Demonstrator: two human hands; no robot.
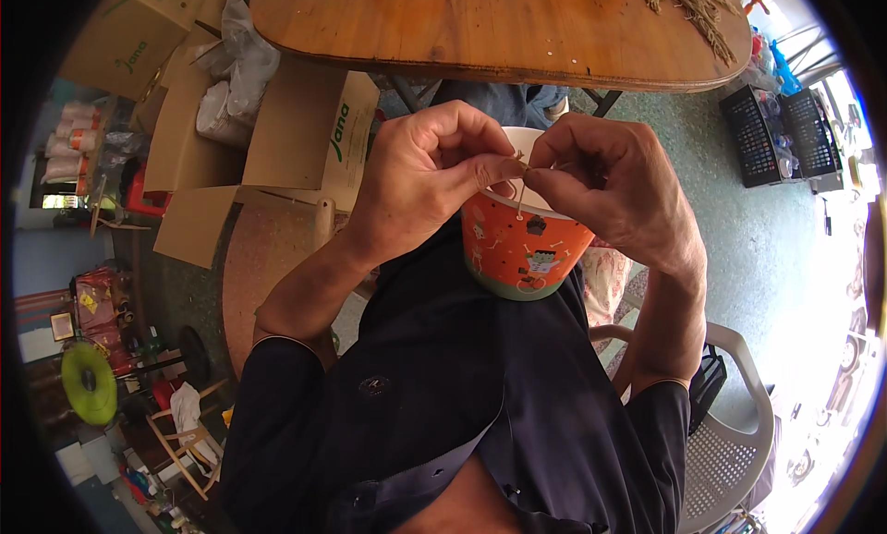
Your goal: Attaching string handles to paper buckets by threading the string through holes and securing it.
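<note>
Left hand (432, 160) and right hand (617, 178) are both closed down to a thumb-and-finger pinch, fingertips meeting on a thin, tan, dry-looking scrap (523, 166). Remaining fingers on each are curled in, so can't tell if anything's tucked in the palms. All this is going on right over the rim of an orange round bucket with cartoon figures, a green bottom and a white inside (504, 243), which sits up against the dark button-up shirt (425, 349), apparently on the lap.

As for progress, looks mid-job to me. The scrap is in the fingers and above the bucket, but it's not been let go of yet, so I'd call this one piece part done. How much is already in the bucket? No clue, the hands block most of the opening and I only see some bare white wall.

What's left, I'd guess, is the clump of dried straw-coloured stalks (698, 12) over on the right end of the brown wooden table (462, 35). Few dark crumbs are scattered near the far edge too. Whether the scrap came from that clump, can't say.
</note>
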